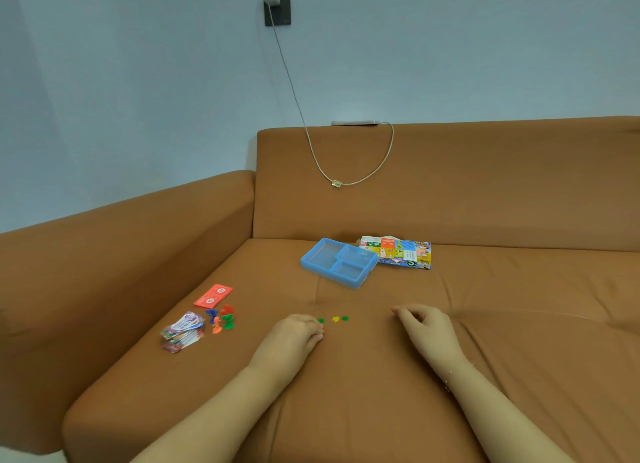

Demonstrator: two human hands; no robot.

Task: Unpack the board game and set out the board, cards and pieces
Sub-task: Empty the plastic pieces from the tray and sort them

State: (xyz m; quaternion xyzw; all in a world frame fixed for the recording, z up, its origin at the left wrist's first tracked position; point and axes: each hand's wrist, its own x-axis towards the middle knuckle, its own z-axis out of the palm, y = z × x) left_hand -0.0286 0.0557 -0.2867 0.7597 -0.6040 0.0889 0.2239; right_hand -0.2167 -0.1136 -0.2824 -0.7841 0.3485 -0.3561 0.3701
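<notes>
On the brown sofa seat, my left hand (298,334) rests palm down with fingers curled, its fingertips beside a small green piece (321,320). A yellow piece (335,319) and another green piece (345,318) lie just to the right. My right hand (424,325) rests further right, fingers loosely curled, holding nothing that I can see. To the left stand several coloured pawns (221,319), with a red card pack (213,295) behind them and a fanned stack of cards (183,331) beside them. The empty blue plastic tray (337,262) and the folded colourful board (398,252) lie farther back.
The sofa armrest (121,241) rises on the left and the backrest (450,182) behind. A phone (354,123) lies on top of the backrest, its charging cable (294,92) hanging from a wall socket (277,8).
</notes>
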